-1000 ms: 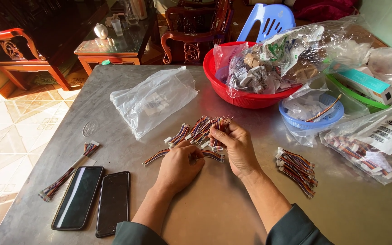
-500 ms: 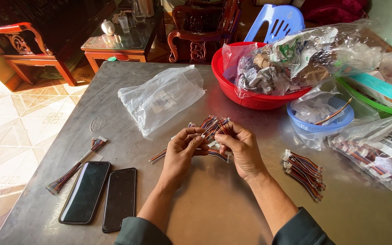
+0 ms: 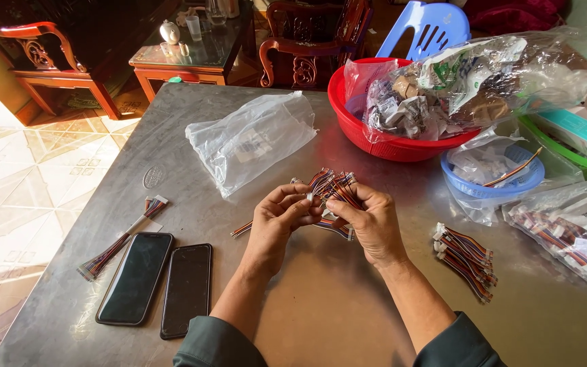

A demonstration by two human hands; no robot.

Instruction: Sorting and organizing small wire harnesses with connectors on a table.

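Hands meet over the middle of the grey metal table [image 3: 348, 312], and between them we hold a bunch of short multicoloured ribbon-wire harnesses with white plug ends [image 3: 331, 185]. Our left hand [image 3: 281, 219] pinches a white plug end between thumb and forefinger, while our right hand [image 3: 369, 219] is closed around the bunch from the other side, so the wires fan up and away from our fingertips, and a few strands trail down to the tabletop under our palms. Both hands are clamped on that bunch, nearly touching each other.

Just right of our right hand lies a second pile of the same striped wire harnesses [image 3: 467, 258], apart from the hand. To the far left a single long striped wire harness [image 3: 120, 239] rests beside two black smartphones lying face up [image 3: 161, 285]. Beyond our hands sits a crumpled clear plastic bag [image 3: 253, 139], and farther right a red round plastic basin stuffed with bagged parts [image 3: 368, 139], a small blue plastic basket [image 3: 524, 183] and a clear bag of more wire harnesses [image 3: 565, 241].
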